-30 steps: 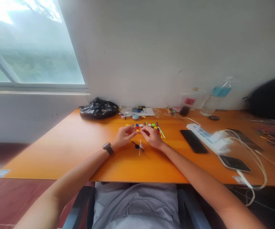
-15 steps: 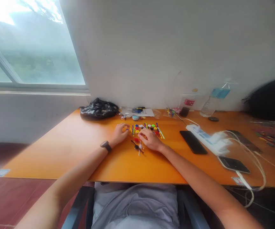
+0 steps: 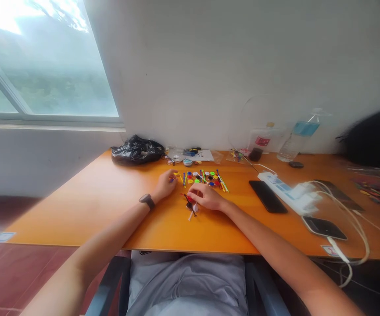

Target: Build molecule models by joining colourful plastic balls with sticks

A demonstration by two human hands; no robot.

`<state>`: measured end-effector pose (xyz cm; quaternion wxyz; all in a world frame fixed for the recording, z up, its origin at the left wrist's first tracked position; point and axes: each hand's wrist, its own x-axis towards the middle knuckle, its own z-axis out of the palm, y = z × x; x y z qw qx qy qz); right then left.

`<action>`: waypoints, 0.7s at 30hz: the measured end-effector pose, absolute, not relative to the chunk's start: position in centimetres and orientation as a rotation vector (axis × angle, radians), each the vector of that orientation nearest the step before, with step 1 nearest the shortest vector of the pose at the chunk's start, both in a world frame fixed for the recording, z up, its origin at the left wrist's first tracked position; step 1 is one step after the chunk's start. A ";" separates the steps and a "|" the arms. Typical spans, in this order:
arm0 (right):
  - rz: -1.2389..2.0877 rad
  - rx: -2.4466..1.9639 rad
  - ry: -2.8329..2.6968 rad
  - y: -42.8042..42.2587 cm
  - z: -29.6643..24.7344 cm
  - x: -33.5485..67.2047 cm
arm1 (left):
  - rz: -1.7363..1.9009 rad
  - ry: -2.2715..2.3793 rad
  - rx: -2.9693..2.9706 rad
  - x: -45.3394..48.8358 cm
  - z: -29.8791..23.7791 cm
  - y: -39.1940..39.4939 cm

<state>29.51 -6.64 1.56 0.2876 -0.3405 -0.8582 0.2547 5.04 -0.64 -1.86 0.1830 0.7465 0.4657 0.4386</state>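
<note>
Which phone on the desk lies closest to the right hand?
The black phone lying between the right hand and the white power strip; the others lie past the strip.

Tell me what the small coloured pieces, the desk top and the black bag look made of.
Coloured pieces near the left hand and right hand: likely moulded plastic, going by the saturated, uniform colours; too small to be sure.
Desk top: probably orange laminate over board; smooth, even colour, soft sheen.
Black bag: thin plastic film, crinkled with shiny highlights.
</note>
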 end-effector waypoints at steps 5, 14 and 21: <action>0.567 -0.940 -2.308 -6.2 1.3 29.7 | 1.219 1.309 2.137 5.3 -2.1 -0.4; 0.522 -0.905 -2.324 -6.3 1.5 29.6 | 1.287 1.418 2.211 5.9 -0.6 -1.8; 0.504 -0.916 -2.334 -6.2 1.4 29.7 | 1.022 1.410 2.466 6.6 -0.1 -2.6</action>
